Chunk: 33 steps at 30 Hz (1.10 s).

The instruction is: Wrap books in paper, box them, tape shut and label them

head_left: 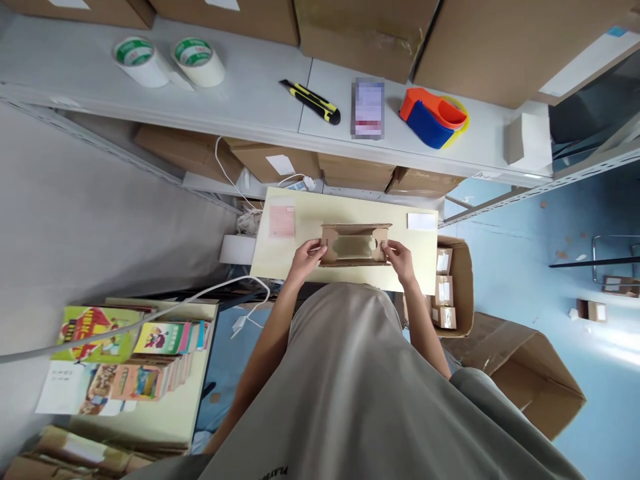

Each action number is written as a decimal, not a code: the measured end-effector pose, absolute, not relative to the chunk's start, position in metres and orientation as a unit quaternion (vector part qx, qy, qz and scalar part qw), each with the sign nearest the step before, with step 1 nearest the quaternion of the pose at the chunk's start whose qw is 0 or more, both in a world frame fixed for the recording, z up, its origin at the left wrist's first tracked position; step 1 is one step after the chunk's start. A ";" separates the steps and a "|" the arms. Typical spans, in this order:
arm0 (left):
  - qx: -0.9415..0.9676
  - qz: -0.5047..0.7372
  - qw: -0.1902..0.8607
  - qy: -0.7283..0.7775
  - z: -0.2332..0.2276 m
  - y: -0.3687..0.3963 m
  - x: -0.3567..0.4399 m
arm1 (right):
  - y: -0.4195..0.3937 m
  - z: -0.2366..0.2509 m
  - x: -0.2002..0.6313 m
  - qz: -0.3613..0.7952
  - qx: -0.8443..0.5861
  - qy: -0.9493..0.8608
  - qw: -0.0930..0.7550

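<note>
A small brown cardboard box (355, 245), open on top, rests on a pale yellow table (345, 210) in front of me. My left hand (306, 257) grips its left end and my right hand (399, 258) grips its right end. A pink slip (282, 221) lies on the table to the left of the box, and a white label (422, 221) lies to its right.
A grey shelf (250, 100) above holds two tape rolls (167, 61), a yellow-black utility knife (311, 101), an orange-blue tape dispenser (434, 117) and large cartons. Stacked books (133, 360) lie at lower left. An open carton of small boxes (453, 287) stands right of the table.
</note>
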<state>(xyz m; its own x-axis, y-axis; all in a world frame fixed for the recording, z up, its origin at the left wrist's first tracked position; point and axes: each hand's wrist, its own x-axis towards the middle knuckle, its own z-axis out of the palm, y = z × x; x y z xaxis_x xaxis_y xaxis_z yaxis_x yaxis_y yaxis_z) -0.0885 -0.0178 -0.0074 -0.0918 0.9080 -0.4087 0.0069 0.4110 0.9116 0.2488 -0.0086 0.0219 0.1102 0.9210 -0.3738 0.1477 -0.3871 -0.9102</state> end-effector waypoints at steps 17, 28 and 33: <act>0.492 0.373 0.558 0.555 -0.013 -0.048 -0.108 | -0.029 0.023 0.267 0.539 -0.585 -0.493 0.351; 0.592 0.313 0.399 0.626 0.009 -0.032 -0.097 | -0.011 0.015 0.266 0.431 -0.652 -0.539 0.315; 0.633 0.317 0.371 0.600 0.016 -0.022 -0.093 | -0.002 0.025 0.266 0.395 -0.621 -0.598 0.316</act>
<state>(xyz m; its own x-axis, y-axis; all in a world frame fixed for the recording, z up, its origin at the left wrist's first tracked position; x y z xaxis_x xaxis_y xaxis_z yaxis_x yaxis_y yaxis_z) -0.0933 -0.0223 0.0159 0.0781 0.9960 -0.0445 0.5252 -0.0032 0.8510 0.2657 -0.0020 0.0249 -0.0285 0.9932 -0.1130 0.4939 -0.0843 -0.8654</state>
